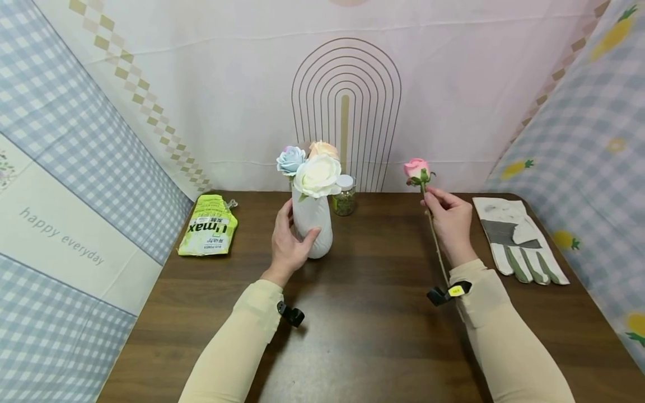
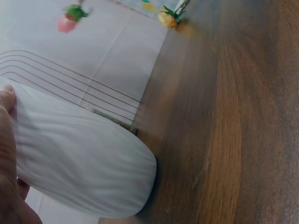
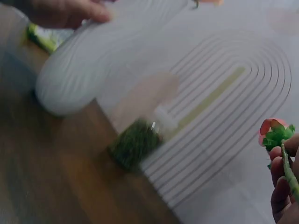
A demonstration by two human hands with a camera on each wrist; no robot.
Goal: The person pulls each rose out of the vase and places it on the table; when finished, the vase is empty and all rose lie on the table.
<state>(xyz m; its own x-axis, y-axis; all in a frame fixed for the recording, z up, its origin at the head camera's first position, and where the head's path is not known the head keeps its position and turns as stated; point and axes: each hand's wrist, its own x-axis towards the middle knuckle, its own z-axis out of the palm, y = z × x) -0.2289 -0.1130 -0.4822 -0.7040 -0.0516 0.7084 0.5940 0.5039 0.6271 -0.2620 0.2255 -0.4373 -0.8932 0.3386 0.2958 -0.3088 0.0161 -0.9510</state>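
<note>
A white vase (image 1: pixel 313 224) with a rippled surface stands on the table, holding a white flower (image 1: pixel 317 176), a light blue rose (image 1: pixel 291 160) and a peach flower (image 1: pixel 323 149). My left hand (image 1: pixel 292 243) grips its side, fingers behind and thumb across the front. To the right, my right hand (image 1: pixel 450 221) pinches a pink rose (image 1: pixel 416 169) by the stem just under the bloom. The rose is held upright above the table, its long stem hanging down past the wrist. In the right wrist view, the fingers (image 3: pixel 279 186) hold the green stem (image 3: pixel 288 172).
A small jar (image 1: pixel 345 198) with a white lid and green contents stands right behind the vase. At the left lies a yellow-green packet (image 1: pixel 209 226); at the right, white and grey-green gloves (image 1: pixel 519 240). Cloth hangs behind the brown table (image 1: pixel 373 324) and at both sides.
</note>
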